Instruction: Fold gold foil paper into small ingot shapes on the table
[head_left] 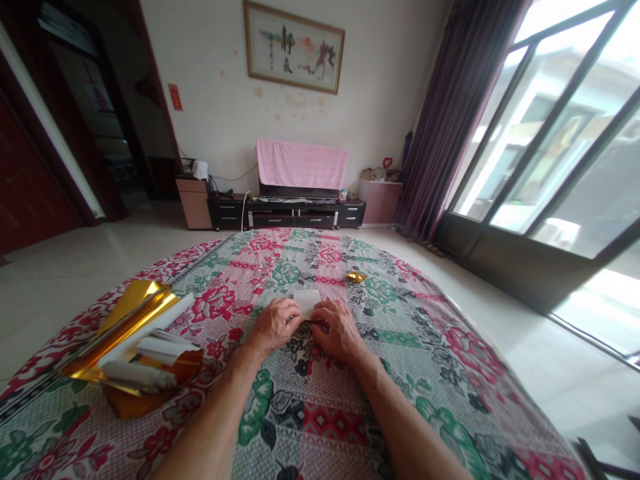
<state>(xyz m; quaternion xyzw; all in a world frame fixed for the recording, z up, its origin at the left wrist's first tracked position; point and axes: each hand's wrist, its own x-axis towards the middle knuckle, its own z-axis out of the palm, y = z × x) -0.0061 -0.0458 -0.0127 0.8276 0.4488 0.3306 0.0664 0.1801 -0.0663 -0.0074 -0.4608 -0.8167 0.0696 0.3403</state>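
Pale walls and a shiny tiled floor frame a table spread with a patterned cloth [400,360], its woven-looking surface covered in red, green and grey flowers. Against the far wall, a soft pink cover [302,163] drapes over something on a low dark cabinet [280,217], below a framed picture [295,47].

On the table, a small white paper [307,300] lies between the two hands, flat-faced and matte, with straight edges. The left hand [277,326] has its fingers curled in, thumb and fingertips closed on the paper's left side; the right hand [339,329] is bent likewise over its right side. A thin brownish edge shows near the thumbs. The visible part points away from the person, toward the cabinet, its far edge running crosswise; since the hands cover the near end, its long axis cannot be told.

Beyond the right hand sits a crumpled-looking shiny gold piece [356,277]. Well to the left lie glossy gold sheets [150,303], curled, with white rolled papers [163,349] among them.
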